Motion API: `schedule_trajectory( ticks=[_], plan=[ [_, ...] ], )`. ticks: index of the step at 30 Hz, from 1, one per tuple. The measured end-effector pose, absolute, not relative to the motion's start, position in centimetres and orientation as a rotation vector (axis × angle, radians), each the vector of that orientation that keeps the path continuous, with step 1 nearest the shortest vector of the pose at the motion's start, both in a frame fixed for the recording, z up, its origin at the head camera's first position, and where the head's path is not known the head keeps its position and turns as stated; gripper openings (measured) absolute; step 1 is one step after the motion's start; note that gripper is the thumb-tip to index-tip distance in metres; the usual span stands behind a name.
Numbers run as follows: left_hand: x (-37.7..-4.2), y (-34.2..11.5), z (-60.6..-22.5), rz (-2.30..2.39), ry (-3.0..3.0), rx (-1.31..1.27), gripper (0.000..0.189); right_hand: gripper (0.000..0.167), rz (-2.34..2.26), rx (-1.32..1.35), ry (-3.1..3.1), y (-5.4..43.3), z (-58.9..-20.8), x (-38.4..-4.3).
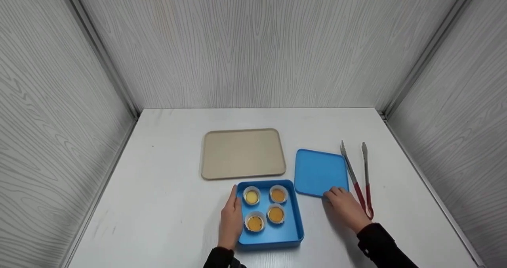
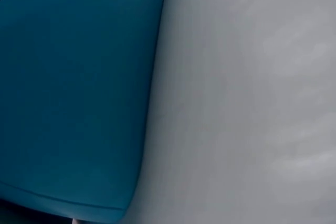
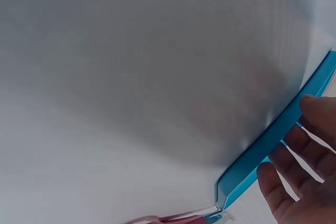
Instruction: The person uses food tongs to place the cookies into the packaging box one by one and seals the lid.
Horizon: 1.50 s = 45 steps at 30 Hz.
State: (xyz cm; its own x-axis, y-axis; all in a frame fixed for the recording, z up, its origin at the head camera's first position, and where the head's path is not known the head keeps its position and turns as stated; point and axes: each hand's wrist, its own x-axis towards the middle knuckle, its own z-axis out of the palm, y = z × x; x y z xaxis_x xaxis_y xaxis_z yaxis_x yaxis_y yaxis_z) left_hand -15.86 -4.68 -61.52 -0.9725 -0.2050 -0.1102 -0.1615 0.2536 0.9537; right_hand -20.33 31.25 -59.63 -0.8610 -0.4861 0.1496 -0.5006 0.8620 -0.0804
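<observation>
A blue rectangular box (image 1: 282, 233) stands near the front of the table with several small yellow-orange cakes in white cups (image 1: 255, 222) inside. My left hand (image 1: 231, 220) lies along the box's left side, fingers straight. In the left wrist view the box's outer wall (image 2: 73, 93) fills the left part, and the hand is almost wholly hidden. A flat blue lid (image 1: 320, 172) lies right of the box. My right hand (image 1: 346, 208) touches the lid's near edge; in the right wrist view its slightly bent fingers (image 3: 302, 161) meet the lid's rim (image 3: 262, 148).
A beige tray (image 1: 243, 154) lies behind the box. Metal tongs with red handles (image 1: 368, 196) lie right of the lid, jaws spread and one arm close to the lid's edge. Grey wood-grain panels (image 1: 253, 46) enclose the white table at the back and sides.
</observation>
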Motion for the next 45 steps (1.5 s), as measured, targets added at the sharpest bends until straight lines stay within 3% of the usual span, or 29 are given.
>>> schedule_trajectory(
  ticks=[35,45],
  plan=[
    [-16.0,-4.6,-61.5,-1.874,-2.459,0.375,0.051,0.024,0.114,0.835,-2.952,30.9,-59.4,-19.7],
    [-16.0,-4.6,-61.8,-1.880,-2.444,0.365,0.050,0.023,0.143,0.874,-2.677,30.8,-58.2,-18.8]
  ],
)
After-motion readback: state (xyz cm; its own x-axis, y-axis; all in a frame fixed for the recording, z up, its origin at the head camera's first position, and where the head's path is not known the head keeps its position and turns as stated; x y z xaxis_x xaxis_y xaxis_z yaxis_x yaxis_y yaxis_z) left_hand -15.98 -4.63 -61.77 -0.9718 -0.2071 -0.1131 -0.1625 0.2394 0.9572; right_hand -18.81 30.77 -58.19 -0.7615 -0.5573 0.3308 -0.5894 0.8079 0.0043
